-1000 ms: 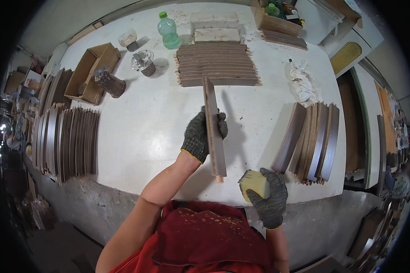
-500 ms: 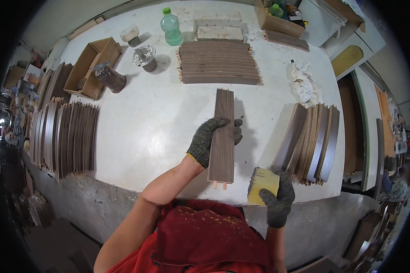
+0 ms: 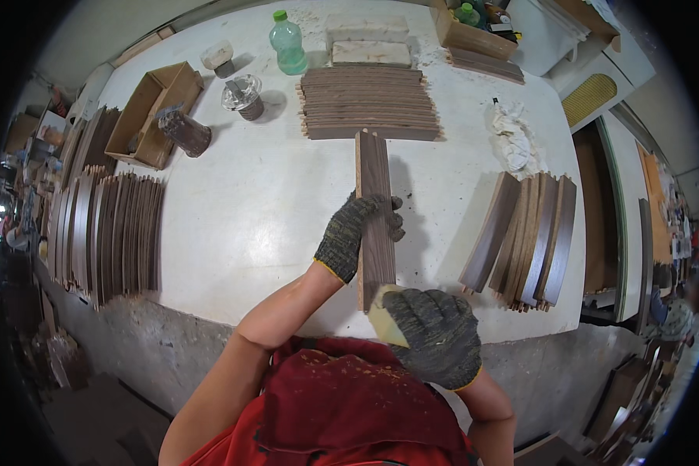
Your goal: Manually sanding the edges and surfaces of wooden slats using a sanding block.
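A dark brown wooden slat [image 3: 377, 248] with dowel pegs at its far end is held lengthwise above the white table. My left hand [image 3: 353, 229], in a dark knit glove, wraps round its middle from the left, fingertips showing on the right side. My right hand [image 3: 439, 335], gloved alike, is closed on a yellowish sanding sponge [image 3: 388, 317]. The sponge is at the slat's near end; whether it touches the wood I cannot tell. Part of the sponge is covered by the fingers.
Pegged slats [image 3: 369, 105] lie stacked at the far middle; more slats [image 3: 109, 237] stand at left, others [image 3: 528, 241] at right. Beyond are a cardboard box [image 3: 151, 116], a green-capped bottle [image 3: 287, 46], a lidded cup [image 3: 243, 97] and a white rag [image 3: 512, 138].
My right hand has brought the sponge leftward from beside the right-hand slats to the slat's near end. The slat has been turned, now showing a lighter narrow edge on its left.
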Demonstrator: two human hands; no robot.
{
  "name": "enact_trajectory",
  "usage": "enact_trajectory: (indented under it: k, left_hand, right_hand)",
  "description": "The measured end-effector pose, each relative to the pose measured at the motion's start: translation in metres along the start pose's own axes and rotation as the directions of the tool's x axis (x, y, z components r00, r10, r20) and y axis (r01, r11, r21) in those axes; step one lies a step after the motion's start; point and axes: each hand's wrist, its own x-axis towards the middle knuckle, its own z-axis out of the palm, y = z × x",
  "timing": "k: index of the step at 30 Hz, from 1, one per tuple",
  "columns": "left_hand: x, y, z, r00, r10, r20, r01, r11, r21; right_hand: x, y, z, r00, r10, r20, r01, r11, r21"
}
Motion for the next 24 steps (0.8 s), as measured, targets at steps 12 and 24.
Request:
enact_trajectory:
  k: [12, 24]
  left_hand:
    - [0.006, 0.013, -0.003, 0.989, -0.140, -0.046, 0.132, 0.979, -0.153]
    - [0.026, -0.022, 0.018, 0.957, -0.164, -0.241, 0.204, 0.967, 0.151]
  right_hand:
    - [-0.043, 0.040, 0.025, 0.893, 0.398, -0.210, -0.392, 0.917, 0.070]
    - [-0.073, 0.035, 0.075, 0.818, 0.566, -0.103, -0.524, 0.808, 0.269]
